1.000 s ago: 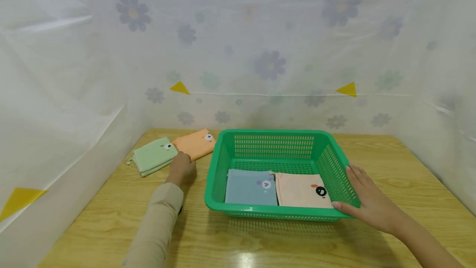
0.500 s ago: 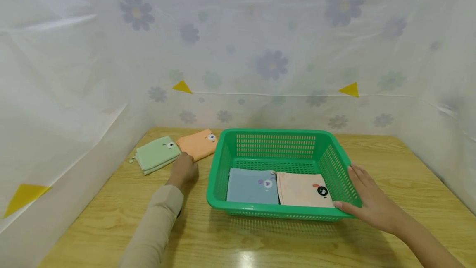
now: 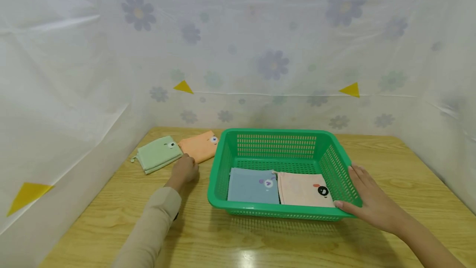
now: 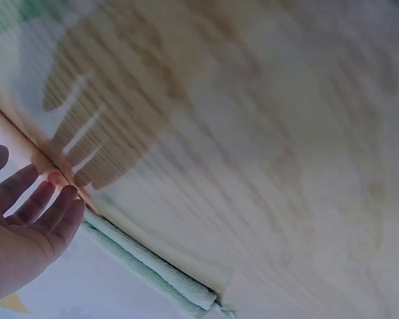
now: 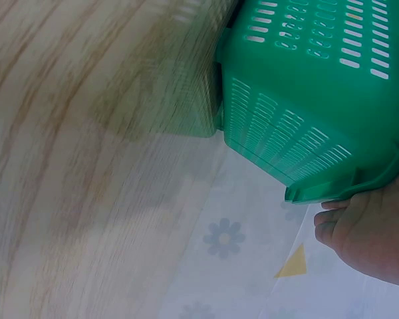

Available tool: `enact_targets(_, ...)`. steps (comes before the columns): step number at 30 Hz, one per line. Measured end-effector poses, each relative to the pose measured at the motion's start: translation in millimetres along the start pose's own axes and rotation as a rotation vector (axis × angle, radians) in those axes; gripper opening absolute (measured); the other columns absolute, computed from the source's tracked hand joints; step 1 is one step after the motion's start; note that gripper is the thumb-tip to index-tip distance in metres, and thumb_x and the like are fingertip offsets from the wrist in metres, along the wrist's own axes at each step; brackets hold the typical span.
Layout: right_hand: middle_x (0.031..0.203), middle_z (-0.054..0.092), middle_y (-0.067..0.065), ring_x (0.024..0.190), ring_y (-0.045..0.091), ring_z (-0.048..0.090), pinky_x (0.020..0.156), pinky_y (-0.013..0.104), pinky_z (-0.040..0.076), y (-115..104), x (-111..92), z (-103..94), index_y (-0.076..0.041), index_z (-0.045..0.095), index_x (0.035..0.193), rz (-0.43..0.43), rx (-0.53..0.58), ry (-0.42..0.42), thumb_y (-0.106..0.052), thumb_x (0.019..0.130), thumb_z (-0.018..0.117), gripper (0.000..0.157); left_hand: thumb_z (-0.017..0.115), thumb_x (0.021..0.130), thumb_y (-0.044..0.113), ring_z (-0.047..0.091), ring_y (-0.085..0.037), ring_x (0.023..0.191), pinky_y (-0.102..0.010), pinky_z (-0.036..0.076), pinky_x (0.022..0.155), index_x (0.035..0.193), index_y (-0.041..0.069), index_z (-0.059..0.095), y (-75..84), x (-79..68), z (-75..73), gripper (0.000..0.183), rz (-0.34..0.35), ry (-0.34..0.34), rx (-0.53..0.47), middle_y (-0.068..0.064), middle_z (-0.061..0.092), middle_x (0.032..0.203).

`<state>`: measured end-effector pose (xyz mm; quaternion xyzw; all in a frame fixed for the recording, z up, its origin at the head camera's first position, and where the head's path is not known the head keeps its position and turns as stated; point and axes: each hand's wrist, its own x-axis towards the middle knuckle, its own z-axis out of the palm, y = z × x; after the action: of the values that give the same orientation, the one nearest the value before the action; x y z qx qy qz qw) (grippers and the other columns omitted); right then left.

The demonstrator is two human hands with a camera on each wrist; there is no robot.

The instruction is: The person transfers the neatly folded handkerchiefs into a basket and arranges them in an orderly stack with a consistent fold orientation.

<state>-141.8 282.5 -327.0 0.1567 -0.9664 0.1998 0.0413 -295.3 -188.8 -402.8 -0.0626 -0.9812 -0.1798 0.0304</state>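
Note:
My left hand (image 3: 184, 168) is at the near edge of a folded orange hand towel (image 3: 197, 147). In the left wrist view its fingertips meet the towel's edge, with the thumb held apart from the fingers. A folded green hand towel (image 3: 159, 154) lies just left of it. My right hand (image 3: 375, 202) holds the green plastic basket (image 3: 279, 132) at its near right corner, thumb over the front rim and fingers along the right side. Inside the basket, a blue towel (image 3: 251, 187) and a pale pink towel (image 3: 301, 190) lie flat side by side.
The wooden table (image 3: 208, 243) has a glossy surface. White flower-printed sheeting (image 3: 238, 32) encloses it at the back and sides. A yellow triangle (image 3: 27, 197) marks the left sheet, with others along the back.
The orange towel and my left hand have shifted slightly toward me. My right hand and the basket keep their places. The head view has turned a little to the left.

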Motion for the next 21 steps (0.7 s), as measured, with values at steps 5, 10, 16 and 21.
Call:
enact_targets(5, 0.154, -0.002, 0.026, 0.142, 0.039, -0.011, 0.104, 0.07, 0.007, 0.0, -0.2, 0.4, 0.002, -0.002, 0.148, 0.001, 0.0, 0.001, -0.037, 0.087, 0.061, 0.095, 0.047, 0.089, 0.008, 0.048, -0.022, 0.067, -0.037, 0.044, 0.061, 0.072, -0.003, 0.062, 0.0, -1.9, -0.1, 0.025, 0.024, 0.02, 0.009, -0.015, 0.052, 0.081)
enact_targets(10, 0.153, -0.003, 0.027, 0.142, 0.039, -0.012, 0.104, 0.07, 0.005, 1.2, -0.4, -0.9, 0.002, -0.002, 0.148, 0.004, -0.001, -0.004, -0.037, 0.087, 0.06, 0.095, 0.045, 0.091, 0.009, 0.042, -0.018, 0.06, -0.03, 0.039, 0.054, 0.058, 0.004, 0.053, 0.7, -1.8, -2.8, 0.034, 0.011, 0.01, -0.036, -0.008, 0.047, 0.067)
enact_targets(16, 0.153, -0.002, 0.028, 0.142, 0.039, -0.012, 0.104, 0.07, 0.005, 2.6, 0.5, -0.9, 0.002, -0.003, 0.148, 0.006, -0.001, -0.013, -0.038, 0.088, 0.06, 0.095, 0.043, 0.094, 0.015, 0.033, -0.012, 0.046, -0.022, 0.03, 0.044, 0.049, 0.013, 0.036, 1.2, -3.6, -9.1, 0.046, -0.048, -0.026, -0.11, 0.002, 0.033, 0.049)
enact_targets(21, 0.153, -0.001, 0.027, 0.142, 0.039, -0.012, 0.104, 0.07, 0.004, 2.5, 0.6, 0.9, 0.002, -0.002, 0.148, 0.003, 0.001, -0.011, -0.038, 0.087, 0.06, 0.095, 0.042, 0.095, 0.018, 0.029, -0.009, 0.042, -0.021, 0.027, 0.042, 0.048, 0.015, 0.035, -0.2, -7.5, -14.7, 0.048, -0.059, -0.055, -0.121, 0.004, 0.031, 0.045)
